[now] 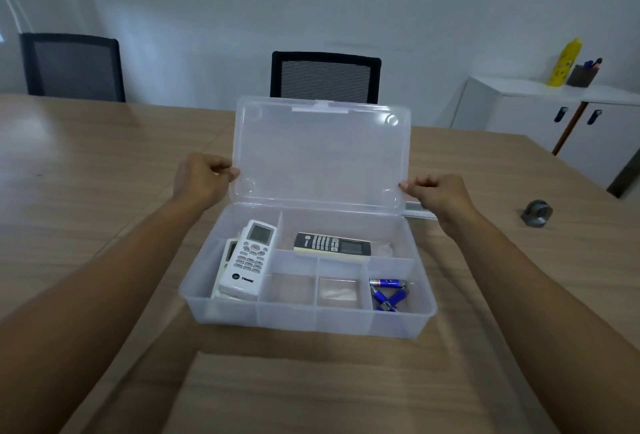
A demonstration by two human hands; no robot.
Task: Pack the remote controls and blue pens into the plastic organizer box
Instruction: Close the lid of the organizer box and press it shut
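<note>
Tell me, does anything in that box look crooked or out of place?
Slightly. The white remote lies tilted atop another white remote in the left compartment, not flat. The blue pens lie crisscrossed in the front right compartment. Both hands, left and right, hold the upright lid.

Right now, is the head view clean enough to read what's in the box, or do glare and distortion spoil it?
Head view: dim, bluish light; table edges bow from the wide lens; slight glare on the lid; white remote and blue pens stay readable.
</note>
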